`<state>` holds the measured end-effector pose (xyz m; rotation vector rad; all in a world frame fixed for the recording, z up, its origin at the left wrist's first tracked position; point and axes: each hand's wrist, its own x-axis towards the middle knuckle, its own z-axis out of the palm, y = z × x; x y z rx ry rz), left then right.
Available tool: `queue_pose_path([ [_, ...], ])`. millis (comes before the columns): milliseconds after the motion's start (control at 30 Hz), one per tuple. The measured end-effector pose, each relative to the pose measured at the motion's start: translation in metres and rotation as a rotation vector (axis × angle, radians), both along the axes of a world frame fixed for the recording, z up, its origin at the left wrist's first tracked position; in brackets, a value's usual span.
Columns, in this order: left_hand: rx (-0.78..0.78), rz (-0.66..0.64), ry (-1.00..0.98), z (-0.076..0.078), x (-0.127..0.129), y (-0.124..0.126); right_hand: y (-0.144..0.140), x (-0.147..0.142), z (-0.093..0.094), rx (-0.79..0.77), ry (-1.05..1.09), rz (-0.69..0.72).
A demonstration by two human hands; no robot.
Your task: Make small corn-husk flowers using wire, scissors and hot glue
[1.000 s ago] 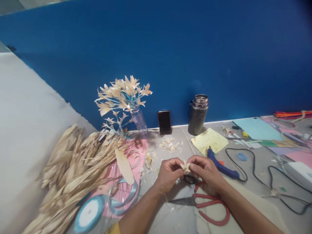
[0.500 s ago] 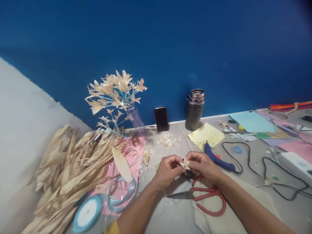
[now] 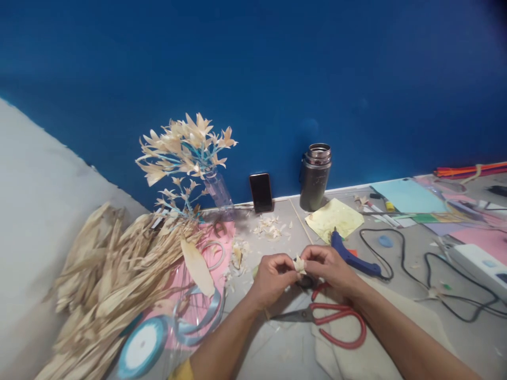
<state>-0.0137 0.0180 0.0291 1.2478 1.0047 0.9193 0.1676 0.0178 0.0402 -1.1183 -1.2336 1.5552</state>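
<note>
Small cream husk-petal flower [image 3: 299, 263] pinched between left hand [image 3: 272, 278] and right hand [image 3: 328, 267] fingertips, above red-handled scissors [image 3: 325, 319]. Petals formed; blue-stemmed finished bouquet [image 3: 186, 153] stands well apart.

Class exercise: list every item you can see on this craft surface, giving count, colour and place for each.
husk flower: one, cream, pinched between both hands
scissors: one, red handles, under the hands
glue gun: one, blue, right of hands
dried husks: heap, tan, left
ribbon spool: one, light blue, lower left
flower bouquet: one, cream on blue stems, by wall
phone: one, black, leaning on wall
flask: one, dark grey, by wall
left hand: one
right hand: one
</note>
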Motion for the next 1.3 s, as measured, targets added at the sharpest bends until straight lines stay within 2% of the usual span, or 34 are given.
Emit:
queue_pose_path([
  [367, 0.063, 0.0, 0.019, -0.005, -0.002, 0.001, -0.001, 0.0, 0.002, 0.013, 0.005, -0.005],
  [733, 0.351, 0.156, 0.065, -0.007, -0.003, 0.005, 0.001, 0.001, -0.001, 0.069, -0.038, -0.024],
  [900, 0.398, 0.171, 0.095, -0.011, 0.0, 0.003, -0.002, 0.001, -0.001, 0.141, -0.029, -0.032],
  [1100, 0.448, 0.143, 0.166, -0.013, 0.003, 0.001, -0.005, 0.0, -0.002, 0.255, -0.137, -0.028],
  [1300, 0.441, 0.157, 0.209, -0.009, 0.004, -0.001, -0.005, -0.003, -0.002, 0.241, -0.194, -0.122],
])
